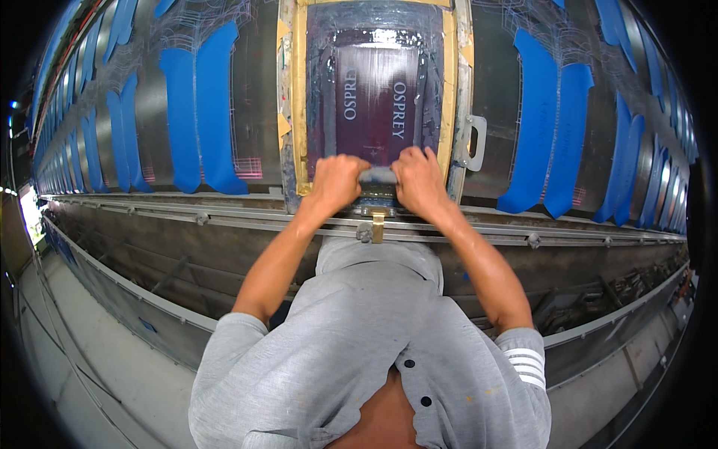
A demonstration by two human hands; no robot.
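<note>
Currently | hands (340,182) clamped on grey bar (379,176) | between them, at near end of framed screen (374,101)

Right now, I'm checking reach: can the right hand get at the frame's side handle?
Probably yes: the side handle juts from the frame, uncovered and nearby, though the right hand must first release the grey bar.
</note>
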